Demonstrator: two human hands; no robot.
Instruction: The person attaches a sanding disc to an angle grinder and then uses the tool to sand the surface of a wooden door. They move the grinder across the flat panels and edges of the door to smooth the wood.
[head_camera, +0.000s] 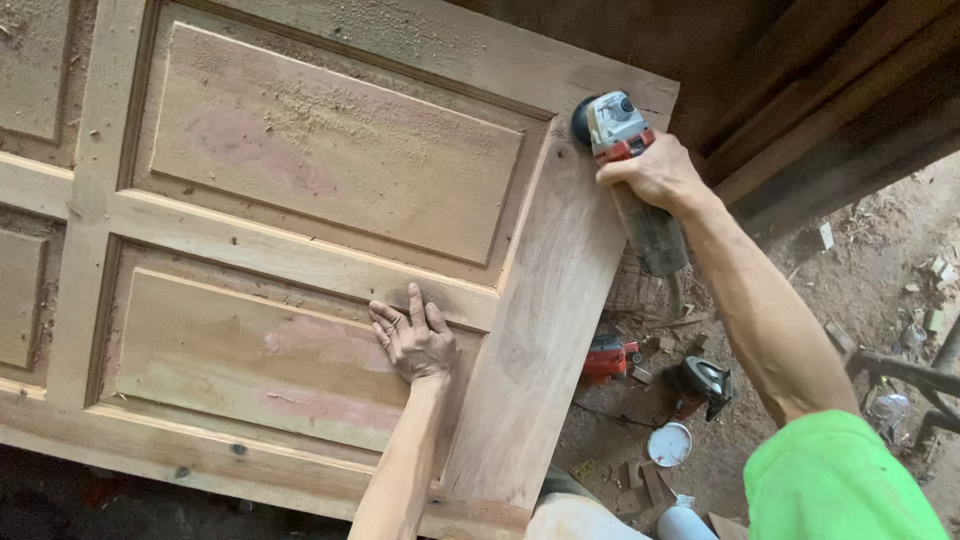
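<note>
Right hand (655, 172) clenched around the angle grinder (625, 160) at the panelled door (330, 250)'s far stile, left hand (415, 340) flat, released, pinning the lower panel: keep disc flat, pressure light, follow grain.

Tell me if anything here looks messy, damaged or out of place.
Sawdust lies heaped on the door's upper panel. Tools and wood scraps are scattered on the dirt floor beside it. No damage to the door shows.

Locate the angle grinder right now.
Head view, upper right: the angle grinder is gripped in the right hand, its disc on the wooden door's right-hand edge near the corner.
</note>
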